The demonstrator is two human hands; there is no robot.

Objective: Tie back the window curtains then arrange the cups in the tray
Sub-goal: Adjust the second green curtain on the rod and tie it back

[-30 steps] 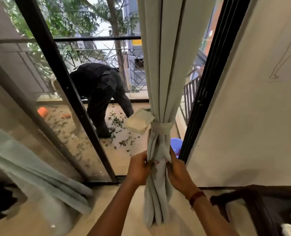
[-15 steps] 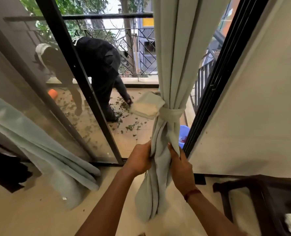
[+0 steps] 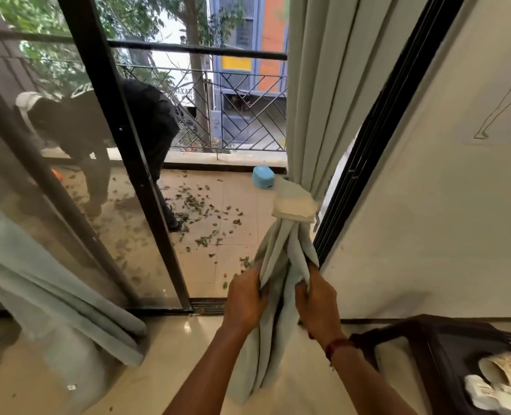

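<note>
Left hand and right hand clutch the tied curtain; dark table with cups just right.

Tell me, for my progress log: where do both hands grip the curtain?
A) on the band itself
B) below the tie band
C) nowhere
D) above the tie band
B: the left hand and right hand both pinch the curtain beneath the tie band.

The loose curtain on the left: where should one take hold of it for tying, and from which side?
Probably grip the loose curtain round its bunched lower folds, from its right: the cloth gathers into a bundle there, and the glass door stands behind it.
</note>
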